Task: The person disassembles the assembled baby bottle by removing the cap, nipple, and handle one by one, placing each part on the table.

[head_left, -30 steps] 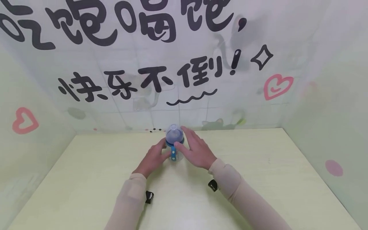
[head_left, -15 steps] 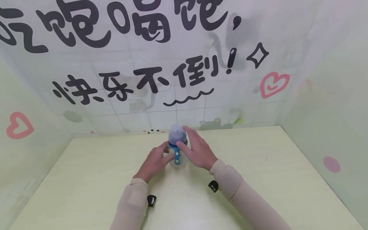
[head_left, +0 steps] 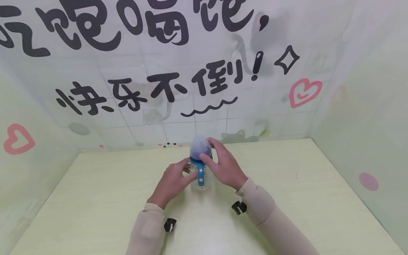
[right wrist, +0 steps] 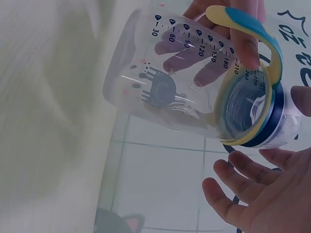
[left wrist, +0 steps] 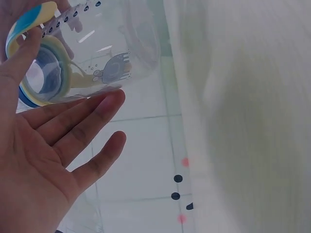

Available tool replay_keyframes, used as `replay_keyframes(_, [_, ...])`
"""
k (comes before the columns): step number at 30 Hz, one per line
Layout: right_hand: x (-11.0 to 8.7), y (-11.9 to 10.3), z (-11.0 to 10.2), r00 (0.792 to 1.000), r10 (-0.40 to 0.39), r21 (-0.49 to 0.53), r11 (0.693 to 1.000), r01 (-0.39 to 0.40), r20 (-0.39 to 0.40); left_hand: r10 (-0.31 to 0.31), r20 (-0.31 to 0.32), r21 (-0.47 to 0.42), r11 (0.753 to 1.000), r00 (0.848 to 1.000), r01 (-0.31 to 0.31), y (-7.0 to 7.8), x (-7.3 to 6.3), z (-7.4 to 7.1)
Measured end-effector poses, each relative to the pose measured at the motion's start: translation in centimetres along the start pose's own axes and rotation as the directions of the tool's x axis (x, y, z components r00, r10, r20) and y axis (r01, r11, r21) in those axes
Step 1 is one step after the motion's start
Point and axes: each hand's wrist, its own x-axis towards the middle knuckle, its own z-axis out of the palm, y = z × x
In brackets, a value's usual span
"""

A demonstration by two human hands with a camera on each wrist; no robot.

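A clear baby bottle (head_left: 207, 182) with a domed see-through cap (head_left: 200, 147), a dark blue collar and a blue, spotted handle (head_left: 201, 174) stands upright between both hands. My left hand (head_left: 172, 181) holds the bottle's body, its thumb at the handle and its fingers behind; in the left wrist view, some fingers extend along the wall. With thumb and forefinger, my right hand (head_left: 227, 169) pinches the cap from the side, its other fingers spread. Measuring marks and a grey animal print (right wrist: 163, 91) show in the right wrist view. Whether the base touches the table cannot be told.
A pale wood-grain table (head_left: 111, 198) lies under the hands. Behind it rises a printed back wall (head_left: 159, 131) with large black writing, and side walls (head_left: 363, 141) flank it. Black clips (head_left: 170, 224) sit at the sleeves' wrists.
The bottle has come nearer and slightly right, looking larger, with both hands moving along with it. Both hands keep their hold. The head view has shifted a little.
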Motion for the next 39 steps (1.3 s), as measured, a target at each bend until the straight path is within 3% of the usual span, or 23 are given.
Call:
replay_keyframes(6, [-0.3,-0.2,-0.3,0.999,-0.022,0.058,0.998,0.023,-0.025,0.025,-0.009,0.01,1.0,1.0,-0.025,0.8,-0.3,-0.3])
replay_keyframes(20, [-1.2,-0.1,-1.1,0.993,-0.053,0.11,0.992,0.065,-0.103,0.046,0.016,-0.105,0.993,0.999,-0.044,2.0,-0.6,-0.3])
replay_keyframes(28, [-1.2,0.0,-1.2,0.994,-0.038,0.112,0.992,0.05,-0.103,0.059,0.024,-0.183,0.982,0.998,-0.053,2.0,-0.6,0.3])
replay_keyframes(34, [-1.3,-0.5,-1.9,0.993,-0.064,0.124,0.989,0.077,-0.102,0.12,0.001,-0.21,0.971,0.993,-0.117,2.1,-0.6,0.3])
replay_keyframes(39, [-1.4,-0.6,-2.5,0.992,-0.089,0.109,0.989,0.099,-0.09,0.151,-0.028,-0.171,0.973,0.988,-0.153,2.4,-0.7,0.0])
